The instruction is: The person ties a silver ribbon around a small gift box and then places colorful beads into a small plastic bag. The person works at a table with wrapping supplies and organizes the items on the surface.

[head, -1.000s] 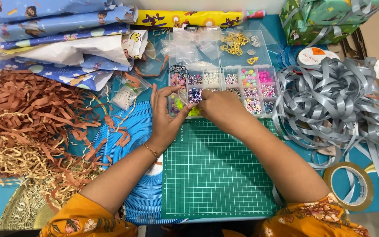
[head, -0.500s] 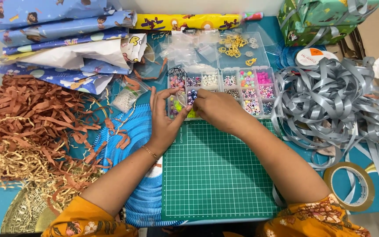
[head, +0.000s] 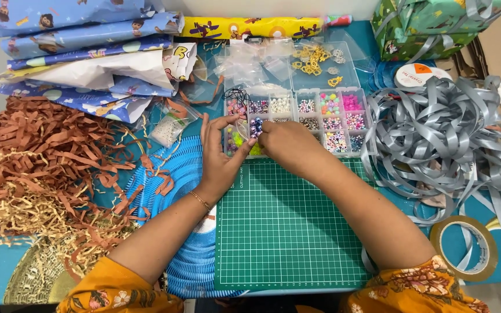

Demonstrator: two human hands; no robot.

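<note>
Clear bead box [head: 326, 119] partly hidden; right hand [head: 288, 148] covers its fingertips.

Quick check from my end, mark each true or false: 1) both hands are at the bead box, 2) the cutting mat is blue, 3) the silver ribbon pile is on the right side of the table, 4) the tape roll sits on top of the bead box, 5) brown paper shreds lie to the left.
1) True: the left hand and right hand meet at the near left corner of the bead box.
2) False: the cutting mat is green with a grid.
3) True: the silver ribbon pile lies right of the box.
4) False: the tape roll lies at the near right, apart from the box.
5) True: the brown paper shreds cover the left side.
</note>
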